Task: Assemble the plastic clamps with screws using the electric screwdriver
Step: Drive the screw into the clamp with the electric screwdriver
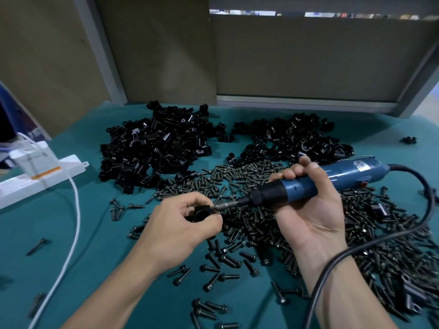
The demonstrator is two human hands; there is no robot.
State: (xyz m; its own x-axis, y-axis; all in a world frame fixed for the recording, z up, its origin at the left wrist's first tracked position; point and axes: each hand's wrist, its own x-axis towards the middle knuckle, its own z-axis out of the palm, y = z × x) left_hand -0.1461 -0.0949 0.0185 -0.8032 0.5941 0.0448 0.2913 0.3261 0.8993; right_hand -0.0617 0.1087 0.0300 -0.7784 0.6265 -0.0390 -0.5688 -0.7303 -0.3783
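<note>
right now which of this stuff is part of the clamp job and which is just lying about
In the job:
left hand gripping black clamp
right hand holding electric screwdriver
loose screws
clamp piles

Lying about:
white power strip
white cable

Dim, even light leaves soft shadows on the teal cloth-covered bench (99,245). Glints mark the glossy black plastic clamps (152,148). Wide-angle distortion bends the bench's far edge; the white plastic power strip (35,179) at the left edge is blurred.
</note>
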